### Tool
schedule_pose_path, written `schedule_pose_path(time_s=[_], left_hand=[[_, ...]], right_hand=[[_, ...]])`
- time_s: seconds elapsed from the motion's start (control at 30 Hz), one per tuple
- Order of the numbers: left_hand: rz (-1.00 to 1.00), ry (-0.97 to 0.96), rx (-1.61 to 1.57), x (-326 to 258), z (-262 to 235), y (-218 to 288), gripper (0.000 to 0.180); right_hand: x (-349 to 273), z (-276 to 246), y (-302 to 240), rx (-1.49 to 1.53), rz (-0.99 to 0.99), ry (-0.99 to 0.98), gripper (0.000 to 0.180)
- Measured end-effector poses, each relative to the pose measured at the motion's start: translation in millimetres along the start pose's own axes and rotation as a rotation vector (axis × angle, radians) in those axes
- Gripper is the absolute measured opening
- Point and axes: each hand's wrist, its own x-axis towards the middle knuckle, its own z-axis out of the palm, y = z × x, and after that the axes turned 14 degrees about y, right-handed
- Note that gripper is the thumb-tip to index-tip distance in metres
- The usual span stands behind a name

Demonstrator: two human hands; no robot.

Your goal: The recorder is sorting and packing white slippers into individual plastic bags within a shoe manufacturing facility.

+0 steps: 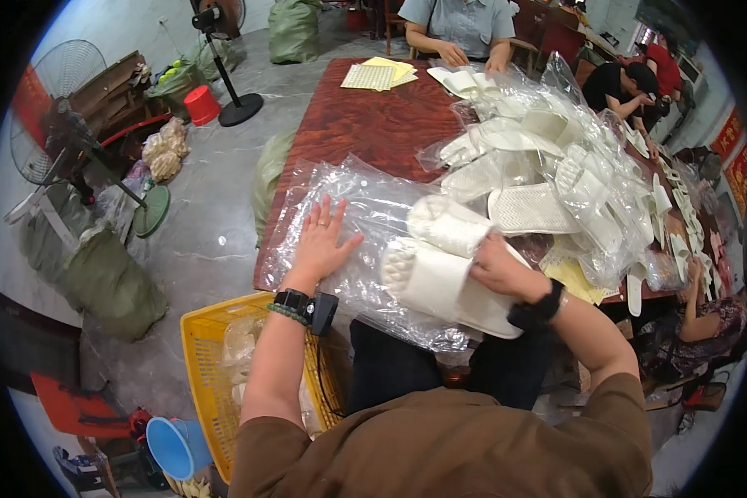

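My left hand [322, 241] lies flat with spread fingers on a stack of clear plastic bags [361, 199] at the table's near left corner. In my right hand [502, 270], fingers closed, is a pair of white slippers [440, 278], one beside the other, with their toe ends pointing left. The slippers rest over the bags; whether they are inside the top bag's opening I cannot tell. Just beyond my right hand lies a heap of white slippers [535, 207], many in clear bags.
The dark red wooden table [365, 124] carries yellow sticker sheets [378, 75] at its far left. A yellow basket [212, 373] stands by my left arm, with a blue bucket [174, 448] beside it. Across the table a person [461, 29] handles slippers; others work at right.
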Motion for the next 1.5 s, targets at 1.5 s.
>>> schedule_pose_path(time_s=[1.5], left_hand=[[0.077,-0.086,-0.259,23,-5,51,0.064]], right_hand=[[-10,-19,-6,0.204,0.153,0.135,0.023]])
